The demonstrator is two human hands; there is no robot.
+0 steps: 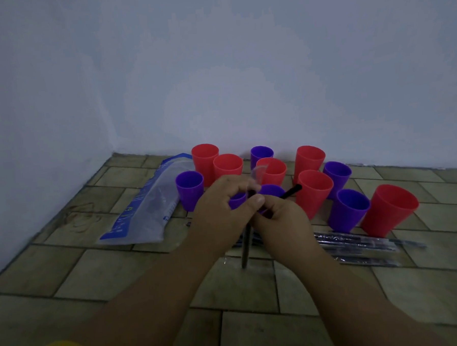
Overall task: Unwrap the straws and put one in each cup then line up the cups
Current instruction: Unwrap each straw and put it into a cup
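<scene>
Right hand (280, 217) curled round a black straw (292, 191), left hand (224, 207) pinching its clear wrapper (260, 171); both held just before the cups (314, 194). Wrapped straws (358, 245) lie on the floor (121, 271) before the cups; plastic bag (144, 211) left of them.

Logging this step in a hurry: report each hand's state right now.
Left hand: closed, pinching the wrapped straw.
Right hand: closed, grip around the black straw.
</scene>
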